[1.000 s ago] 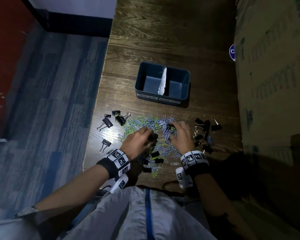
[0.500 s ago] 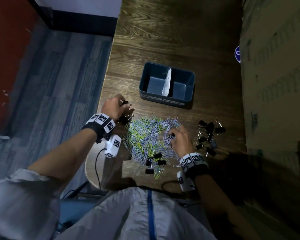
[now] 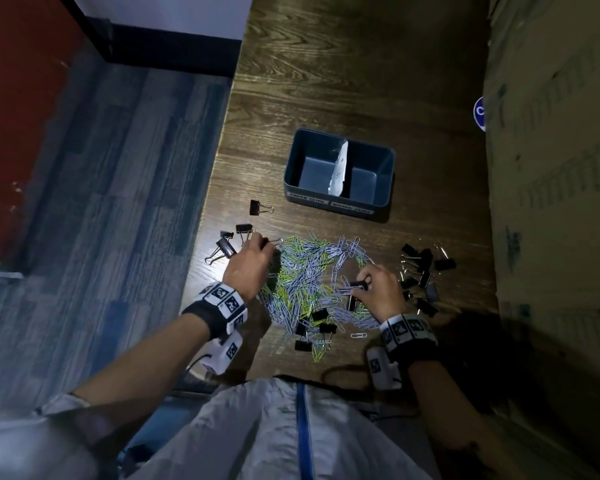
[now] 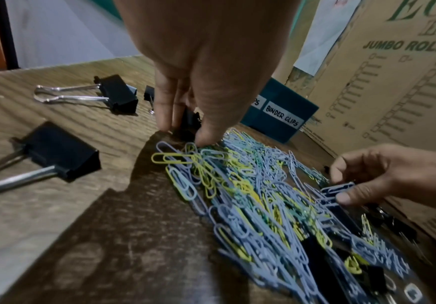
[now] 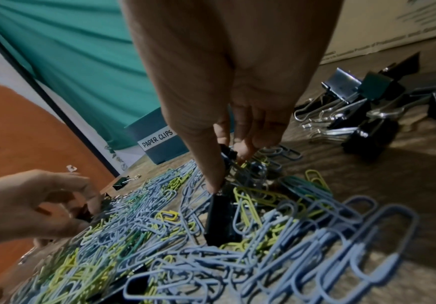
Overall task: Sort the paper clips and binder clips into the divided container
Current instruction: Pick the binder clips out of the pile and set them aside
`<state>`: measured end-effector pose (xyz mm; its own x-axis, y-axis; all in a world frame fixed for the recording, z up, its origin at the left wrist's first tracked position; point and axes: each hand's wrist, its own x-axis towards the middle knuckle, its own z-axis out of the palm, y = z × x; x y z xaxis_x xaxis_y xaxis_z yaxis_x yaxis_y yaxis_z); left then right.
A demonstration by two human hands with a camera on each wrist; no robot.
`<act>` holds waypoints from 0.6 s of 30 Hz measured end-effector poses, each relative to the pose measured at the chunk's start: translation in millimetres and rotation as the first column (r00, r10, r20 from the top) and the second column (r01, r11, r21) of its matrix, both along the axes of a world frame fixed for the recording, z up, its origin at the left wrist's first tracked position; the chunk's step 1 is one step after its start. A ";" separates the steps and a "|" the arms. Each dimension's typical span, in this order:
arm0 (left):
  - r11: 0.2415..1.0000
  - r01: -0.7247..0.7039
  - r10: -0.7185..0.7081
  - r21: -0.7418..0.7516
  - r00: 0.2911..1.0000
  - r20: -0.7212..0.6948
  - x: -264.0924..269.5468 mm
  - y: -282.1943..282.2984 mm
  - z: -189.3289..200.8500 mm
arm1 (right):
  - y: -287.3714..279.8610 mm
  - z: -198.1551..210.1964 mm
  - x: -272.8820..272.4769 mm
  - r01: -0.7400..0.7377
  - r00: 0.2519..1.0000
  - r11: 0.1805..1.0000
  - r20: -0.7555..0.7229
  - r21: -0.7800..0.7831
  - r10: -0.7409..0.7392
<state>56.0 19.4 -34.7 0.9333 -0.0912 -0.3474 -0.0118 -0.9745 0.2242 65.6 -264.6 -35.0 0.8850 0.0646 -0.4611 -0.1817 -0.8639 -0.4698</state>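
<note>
A heap of blue, yellow and green paper clips (image 3: 312,278) lies on the wooden table (image 3: 326,81). My left hand (image 3: 265,244) pinches a black binder clip (image 4: 190,121) at the heap's left edge. My right hand (image 3: 362,285) grips another black binder clip (image 3: 356,285) over the heap's right side, with paper clips tangled on it. The dark blue divided container (image 3: 390,174) stands beyond the heap with a white divider (image 3: 340,168). Its front labels read PAPER CLIPS (image 5: 157,139) on the left and BINDER CLIPS (image 4: 283,117) on the right. Both compartments look empty.
Loose binder clips lie left of the heap (image 3: 227,245), one apart (image 3: 255,207), a cluster to its right (image 3: 423,271), and a few at its near edge (image 3: 312,327). A tall cardboard box (image 3: 551,202) walls the right side. The table's left edge (image 3: 222,161) drops to the floor.
My left hand has left the binder clips at the table's left and come back to the heap's edge; one more clip lies there. The right hand has stayed in the heap.
</note>
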 end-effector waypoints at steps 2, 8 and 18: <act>0.999 0.014 -0.014 -0.034 1.000 0.018 -4.1 -0.8 -3.0 | -0.8 3.7 -1.1 -0.022 1.000 1.000 0.002 -0.015 0.022; 0.900 -0.171 0.161 -0.401 0.985 -0.058 -5.5 9.9 19.1 | -6.1 8.2 -2.4 0.000 1.000 0.999 -0.001 0.043 0.000; 0.805 -0.448 0.478 -0.390 0.878 -0.022 44.8 76.5 22.0 | -15.2 13.9 -6.0 0.031 0.997 0.991 -0.073 0.132 -0.021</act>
<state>100.7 95.9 -12.8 0.9189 0.2501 -0.3050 0.3882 -0.7105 0.5869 59.6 -279.8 -21.1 0.8525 0.1069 -0.5117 -0.2405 -0.7890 -0.5654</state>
